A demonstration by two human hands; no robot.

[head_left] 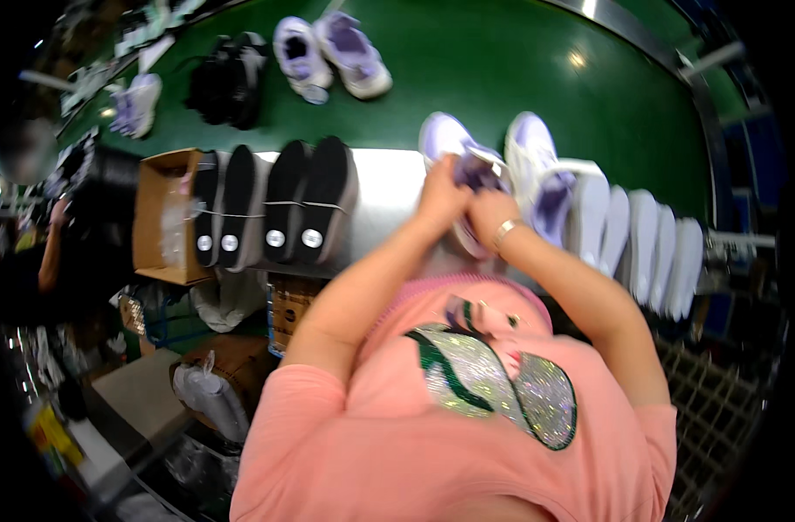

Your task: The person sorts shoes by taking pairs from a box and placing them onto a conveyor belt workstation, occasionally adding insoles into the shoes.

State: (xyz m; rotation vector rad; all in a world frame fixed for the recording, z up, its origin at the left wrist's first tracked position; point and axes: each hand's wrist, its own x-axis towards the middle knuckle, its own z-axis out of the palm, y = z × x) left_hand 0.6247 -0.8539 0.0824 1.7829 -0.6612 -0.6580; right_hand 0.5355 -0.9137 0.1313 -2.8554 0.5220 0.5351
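A white and lavender sneaker point(444, 135) stands at the bench's near edge with its toe pointing away from me. My left hand point(443, 193) and my right hand point(492, 216) meet at its opening, fingers closed on the collar and tongue area. My fingertips are partly hidden and slightly blurred, so whether anything else is between them does not show. Just right of it stands a matching sneaker point(530, 148), apart from my hands. A light metal strip point(387, 187) runs along the bench edge beside my left hand.
Banded black insoles point(284, 200) and an open cardboard box point(167, 161) lie left; several pale insoles point(644, 248) stand right. Across the green conveyor surface point(467, 61) are another lavender pair point(354, 52), black shoes point(228, 83) and a lavender shoe point(138, 104). Someone's arm point(51, 248) shows far left.
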